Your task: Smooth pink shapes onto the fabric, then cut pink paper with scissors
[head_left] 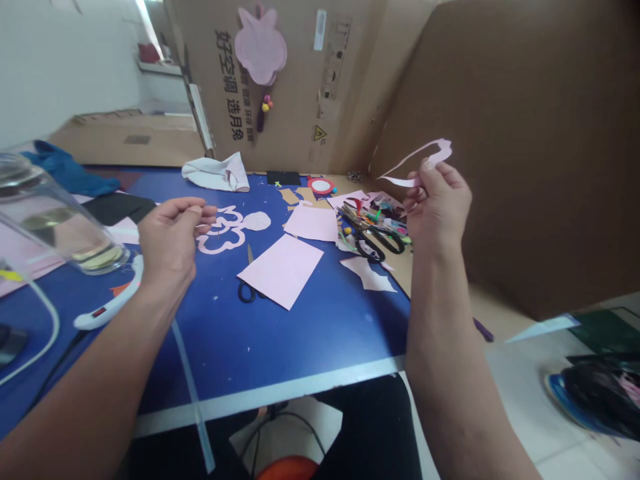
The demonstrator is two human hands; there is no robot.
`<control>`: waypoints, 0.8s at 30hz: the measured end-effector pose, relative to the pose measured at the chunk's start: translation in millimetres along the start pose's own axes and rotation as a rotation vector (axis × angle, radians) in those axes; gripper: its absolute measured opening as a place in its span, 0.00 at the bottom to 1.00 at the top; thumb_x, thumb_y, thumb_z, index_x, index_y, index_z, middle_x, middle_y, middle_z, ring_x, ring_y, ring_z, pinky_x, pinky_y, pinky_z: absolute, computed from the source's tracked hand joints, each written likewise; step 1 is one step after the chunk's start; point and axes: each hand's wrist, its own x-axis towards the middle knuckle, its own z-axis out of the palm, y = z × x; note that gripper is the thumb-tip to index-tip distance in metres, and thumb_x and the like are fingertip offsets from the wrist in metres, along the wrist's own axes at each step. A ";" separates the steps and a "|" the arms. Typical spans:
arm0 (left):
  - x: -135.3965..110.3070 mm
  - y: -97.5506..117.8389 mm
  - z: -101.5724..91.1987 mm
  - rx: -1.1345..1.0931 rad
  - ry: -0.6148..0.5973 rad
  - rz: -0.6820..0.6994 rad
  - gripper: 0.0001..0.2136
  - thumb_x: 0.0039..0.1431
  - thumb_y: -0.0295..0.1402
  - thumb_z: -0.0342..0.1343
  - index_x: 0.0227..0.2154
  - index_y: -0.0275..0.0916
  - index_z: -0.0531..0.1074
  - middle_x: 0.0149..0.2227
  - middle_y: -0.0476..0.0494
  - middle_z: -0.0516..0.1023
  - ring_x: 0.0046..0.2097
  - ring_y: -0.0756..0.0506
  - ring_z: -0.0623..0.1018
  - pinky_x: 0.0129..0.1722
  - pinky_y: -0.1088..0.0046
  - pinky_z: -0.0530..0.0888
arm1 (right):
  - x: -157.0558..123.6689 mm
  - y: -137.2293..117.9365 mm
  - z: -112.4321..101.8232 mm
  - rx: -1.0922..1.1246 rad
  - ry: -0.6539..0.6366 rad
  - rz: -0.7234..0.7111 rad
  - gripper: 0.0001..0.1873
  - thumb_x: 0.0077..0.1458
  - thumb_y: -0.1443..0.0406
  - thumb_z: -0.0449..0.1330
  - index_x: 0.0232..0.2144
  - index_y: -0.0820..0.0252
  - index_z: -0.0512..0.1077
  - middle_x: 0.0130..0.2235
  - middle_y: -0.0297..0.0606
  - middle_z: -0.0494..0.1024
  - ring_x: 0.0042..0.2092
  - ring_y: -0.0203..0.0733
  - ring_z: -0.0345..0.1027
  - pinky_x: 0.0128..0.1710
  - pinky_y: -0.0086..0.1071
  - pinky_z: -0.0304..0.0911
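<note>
My right hand (440,193) is raised at the right, its fingers pinched on a thin curved pink paper strip (440,155) that loops out to the left. Over the left side of the blue table, my left hand (173,233) has its thumb and fingers drawn together; whatever lies between them, if anything, is hidden. Just beyond its fingertips is a pink paper outline cutout (223,245) with rounded lobes, next to a pale paper oval (257,221). A pink rectangular sheet (281,271) partly covers small scissors (246,291). Another pink piece (313,221) lies behind it.
Large black-handled scissors (373,240) rest by paper scraps at the right. A water jar (65,220) and a white glue gun (113,303) stand and lie at the left. Cardboard walls (295,87) rise behind, with a pink fruit-shaped paper piece (261,47) hung there.
</note>
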 end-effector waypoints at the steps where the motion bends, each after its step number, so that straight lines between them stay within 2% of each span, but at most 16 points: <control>1: 1.4 -1.0 -2.2 -0.031 -0.031 -0.018 0.09 0.67 0.25 0.61 0.38 0.47 0.82 0.37 0.58 0.90 0.43 0.50 0.87 0.38 0.73 0.77 | -1.2 -0.2 1.1 0.001 0.000 0.005 0.08 0.61 0.68 0.69 0.35 0.52 0.73 0.30 0.30 0.78 0.25 0.32 0.60 0.24 0.30 0.52; 3: 3.2 -1.1 -4.3 -0.033 -0.009 -0.005 0.09 0.67 0.25 0.61 0.37 0.47 0.82 0.37 0.58 0.90 0.45 0.48 0.87 0.38 0.73 0.76 | -5.0 -0.5 4.1 0.011 0.000 0.024 0.07 0.61 0.69 0.68 0.35 0.53 0.74 0.30 0.31 0.78 0.25 0.32 0.60 0.24 0.29 0.52; 5: 4.0 0.7 -3.2 0.022 0.107 0.055 0.07 0.65 0.26 0.63 0.36 0.45 0.83 0.34 0.57 0.88 0.41 0.50 0.86 0.38 0.75 0.76 | -9.7 0.1 7.8 0.022 -0.013 0.037 0.07 0.60 0.69 0.69 0.34 0.55 0.75 0.29 0.32 0.78 0.25 0.31 0.61 0.23 0.28 0.51; 8: 5.8 2.8 -0.1 0.014 0.211 0.060 0.06 0.62 0.24 0.61 0.34 0.41 0.82 0.32 0.49 0.87 0.33 0.51 0.83 0.35 0.77 0.76 | -16.7 3.5 13.5 0.035 -0.061 0.033 0.08 0.55 0.67 0.73 0.33 0.56 0.76 0.28 0.32 0.78 0.24 0.31 0.61 0.21 0.26 0.49; 13: 14.5 -0.5 -7.7 0.022 0.229 0.054 0.05 0.59 0.26 0.61 0.35 0.40 0.81 0.35 0.45 0.87 0.35 0.49 0.84 0.35 0.77 0.77 | -25.6 10.1 21.2 0.031 -0.132 0.023 0.08 0.49 0.66 0.75 0.31 0.58 0.80 0.26 0.33 0.79 0.23 0.31 0.61 0.20 0.24 0.49; 18: 22.9 -2.7 -22.1 0.000 0.275 0.063 0.05 0.58 0.27 0.62 0.37 0.41 0.80 0.38 0.44 0.87 0.35 0.49 0.83 0.36 0.76 0.77 | -29.2 14.2 24.5 0.023 -0.134 0.041 0.07 0.46 0.68 0.74 0.29 0.57 0.81 0.25 0.34 0.80 0.22 0.31 0.61 0.18 0.24 0.50; 21: 23.5 -4.1 -24.4 0.008 0.297 0.039 0.07 0.57 0.27 0.61 0.39 0.40 0.80 0.40 0.44 0.87 0.37 0.49 0.84 0.37 0.76 0.78 | -29.4 18.1 24.5 0.031 -0.147 0.041 0.05 0.47 0.68 0.74 0.29 0.59 0.82 0.24 0.36 0.80 0.21 0.31 0.62 0.18 0.24 0.51; 24: 21.6 -7.9 -23.4 0.028 0.246 -0.019 0.09 0.54 0.26 0.62 0.39 0.40 0.81 0.41 0.44 0.87 0.39 0.47 0.85 0.40 0.74 0.78 | -30.2 21.6 24.3 0.027 -0.177 0.042 0.05 0.48 0.68 0.74 0.31 0.60 0.83 0.24 0.37 0.80 0.21 0.31 0.62 0.18 0.24 0.52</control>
